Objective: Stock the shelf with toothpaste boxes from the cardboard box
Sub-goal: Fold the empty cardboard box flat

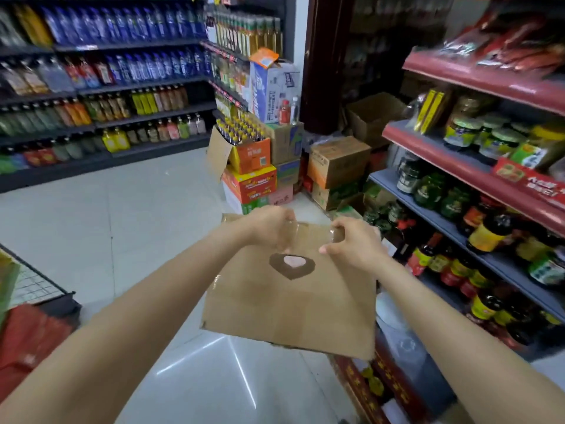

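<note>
Shop aisles frame the scene: pale floor tiles (128, 215) below, drink shelves (101, 87) along the back wall, a stack of cartons (256, 166) at the corner, and a red-edged shelf unit (477, 185) of jars and bottles on the right.

Held up in mid-air over the floor is the cardboard box (290, 304), both bare arms reaching forward to its far top edge. The left hand (270, 229) curls its fingers over that edge near the middle, and the right hand (351, 243) pinches the same edge beside it, thumb toward the camera. A strip of clear tape (295, 232) catches the light between the two hands; whether either hand is holding the tape itself is hard to tell.

The box shows a plain brown face, tilted toward the camera, with a dark heart-shaped opening (292, 266) just below the hands and something pale pink visible through it. Its lower edge is ragged. What is inside stays hidden, and motion blur softens the hands and the nearby shelf goods.
</note>
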